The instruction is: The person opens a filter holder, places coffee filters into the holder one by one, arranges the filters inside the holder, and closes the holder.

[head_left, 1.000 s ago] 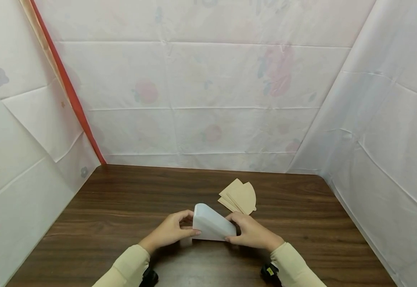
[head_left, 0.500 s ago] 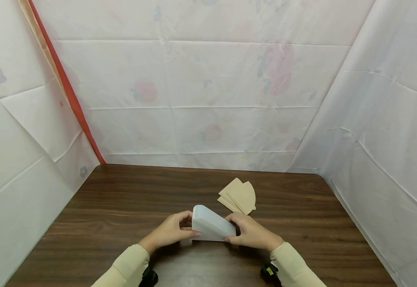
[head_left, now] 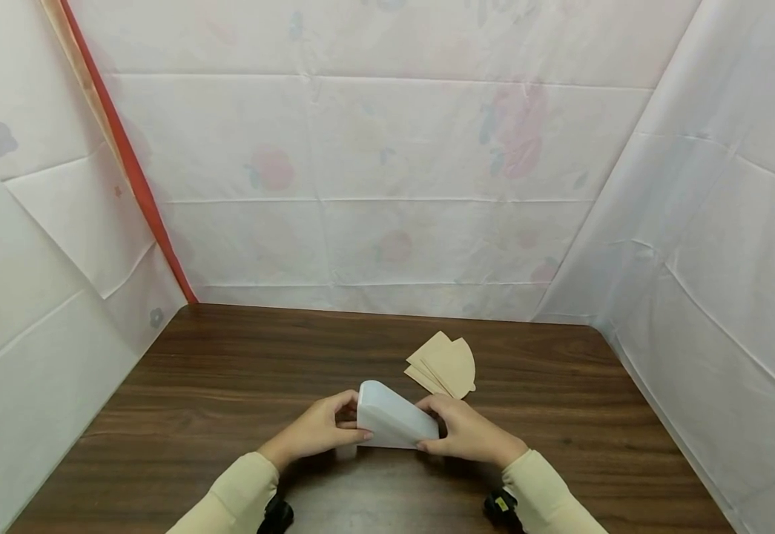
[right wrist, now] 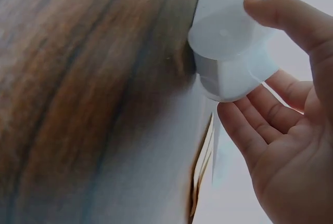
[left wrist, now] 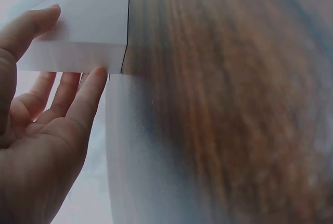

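Observation:
A white plastic wedge-shaped box [head_left: 397, 419] with a rounded top corner stands on the table between both hands. At its left end the left hand [head_left: 317, 430] grips it, thumb on the near face and fingers around the end. The right hand [head_left: 470, 434] holds the lower right end the same way. Seen from the left wrist, the box's flat end [left wrist: 78, 56] rests against the fingertips; the right wrist view shows a rounded end [right wrist: 221, 42]. Just behind the right hand lie several tan cone-shaped paper coffee filters [head_left: 450, 367], fanned and overlapping.
The dark wood-grain table [head_left: 260, 356] reaches back to a white printed cloth [head_left: 374, 163]. Cloth walls stand at left and right, and a red strip [head_left: 130, 167] runs down the left corner. Black wrist devices sit under both sleeves [head_left: 243, 482].

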Available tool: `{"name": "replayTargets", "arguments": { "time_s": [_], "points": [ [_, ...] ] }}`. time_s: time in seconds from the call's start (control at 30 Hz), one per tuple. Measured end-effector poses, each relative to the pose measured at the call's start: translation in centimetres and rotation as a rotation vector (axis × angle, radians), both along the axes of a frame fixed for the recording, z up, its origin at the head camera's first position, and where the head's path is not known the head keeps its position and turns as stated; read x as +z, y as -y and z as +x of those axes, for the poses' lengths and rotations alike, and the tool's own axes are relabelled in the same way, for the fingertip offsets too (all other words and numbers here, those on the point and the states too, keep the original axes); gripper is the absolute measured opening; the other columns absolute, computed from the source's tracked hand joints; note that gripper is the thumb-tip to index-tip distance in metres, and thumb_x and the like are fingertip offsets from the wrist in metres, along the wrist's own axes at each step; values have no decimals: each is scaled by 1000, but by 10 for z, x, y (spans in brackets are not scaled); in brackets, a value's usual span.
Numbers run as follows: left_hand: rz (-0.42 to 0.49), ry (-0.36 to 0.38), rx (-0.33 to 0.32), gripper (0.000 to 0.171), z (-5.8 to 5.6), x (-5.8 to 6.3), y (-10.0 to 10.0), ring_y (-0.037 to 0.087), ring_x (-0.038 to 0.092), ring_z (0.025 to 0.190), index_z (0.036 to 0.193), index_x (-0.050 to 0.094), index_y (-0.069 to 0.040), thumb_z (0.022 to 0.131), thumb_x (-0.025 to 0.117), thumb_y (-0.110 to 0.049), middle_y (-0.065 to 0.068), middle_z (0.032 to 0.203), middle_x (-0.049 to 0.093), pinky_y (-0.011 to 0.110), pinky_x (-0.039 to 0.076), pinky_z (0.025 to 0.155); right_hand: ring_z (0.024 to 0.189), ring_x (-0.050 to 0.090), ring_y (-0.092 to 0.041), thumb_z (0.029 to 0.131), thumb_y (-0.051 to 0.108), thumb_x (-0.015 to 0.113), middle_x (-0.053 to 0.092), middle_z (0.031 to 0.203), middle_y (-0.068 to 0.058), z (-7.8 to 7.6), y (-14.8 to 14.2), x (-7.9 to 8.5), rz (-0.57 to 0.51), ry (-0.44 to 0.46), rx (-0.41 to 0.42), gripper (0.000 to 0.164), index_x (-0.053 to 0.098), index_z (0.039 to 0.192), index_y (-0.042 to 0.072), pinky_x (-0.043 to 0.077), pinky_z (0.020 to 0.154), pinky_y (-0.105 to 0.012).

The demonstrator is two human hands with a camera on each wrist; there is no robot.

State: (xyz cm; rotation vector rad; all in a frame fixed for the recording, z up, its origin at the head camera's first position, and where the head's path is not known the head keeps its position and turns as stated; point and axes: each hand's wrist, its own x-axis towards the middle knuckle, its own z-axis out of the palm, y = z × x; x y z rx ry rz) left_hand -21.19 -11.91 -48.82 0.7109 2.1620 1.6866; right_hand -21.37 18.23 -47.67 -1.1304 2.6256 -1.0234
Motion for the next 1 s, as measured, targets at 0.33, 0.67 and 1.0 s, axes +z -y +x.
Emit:
{"name": "replayTargets", "arguments": {
  "time_s": [0.33, 0.67, 1.0],
  "points": [
    [1, -41, -17, 40, -2, -2, 0, 27, 62, 110, 120, 62, -4, 86, 82, -12, 7, 113, 65, 29, 53, 91, 100, 60, -6, 88, 33, 79, 61, 114, 10, -2, 5, 14, -10, 6, -2, 48, 57, 127, 16, 54, 86, -33],
    [-25, -24, -14, 41, -2, -2, 0, 23, 62, 110, 121, 62, -6, 87, 82, -16, 6, 113, 65, 29, 53, 92, 106, 62, -10, 89, 26, 79, 62, 120, 6, -1, 19, 35, -85, 33, 50, 48, 55, 128, 12, 53, 92, -33],
    [-36, -36, -22, 41, -1, -1, 1, 22, 63, 109, 122, 61, -4, 89, 80, -18, 6, 113, 66, 30, 53, 92, 111, 58, -6, 92, 41, 74, 58, 122, 10, -5, 31, 50, -33, -64, 70, 51, 55, 132, 16, 51, 94, -29]
  ]
}}
